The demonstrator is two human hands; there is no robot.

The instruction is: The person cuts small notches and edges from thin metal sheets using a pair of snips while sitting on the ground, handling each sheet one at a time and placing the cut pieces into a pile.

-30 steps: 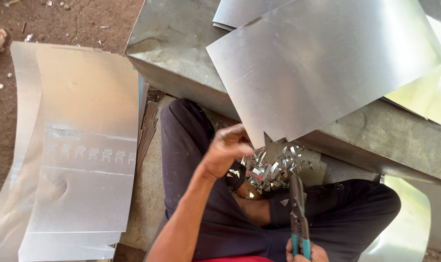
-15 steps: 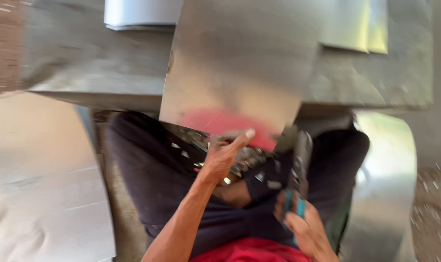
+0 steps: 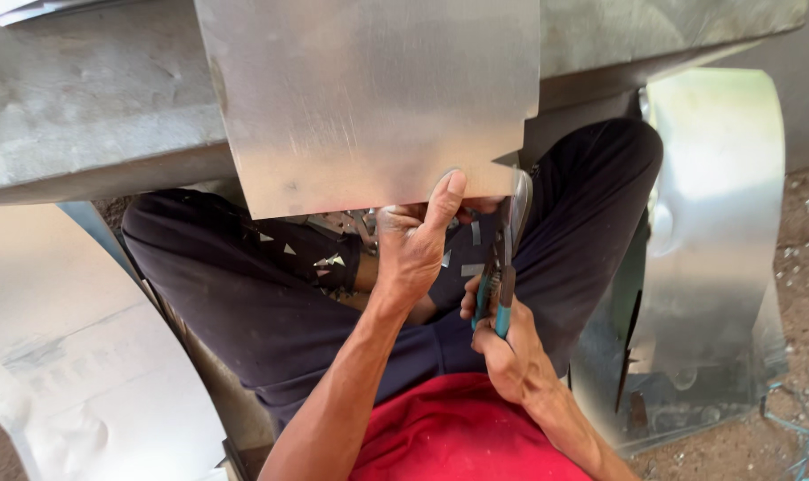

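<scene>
A flat sheet of shiny metal point(image 3: 369, 98) leans over my crossed legs, its near edge at my lap. My left hand point(image 3: 413, 245) grips that near edge, thumb on top of the sheet. My right hand point(image 3: 502, 347) is closed on tin snips point(image 3: 498, 285) with teal handles. Their blades meet the sheet's lower right corner, where a thin strip curls away. Small metal offcuts point(image 3: 333, 263) lie scattered on my dark trousers.
A big grey metal piece point(image 3: 84, 107) spans the back under the sheet. Curved metal sheets lie at left point(image 3: 75, 356) and right point(image 3: 707, 223). Dirt ground point(image 3: 805, 294) with scraps shows at far right.
The view has swung and steadied. The sheet has turned square to me, my left hand has taken its near edge, and the snips have risen to the sheet's corner.
</scene>
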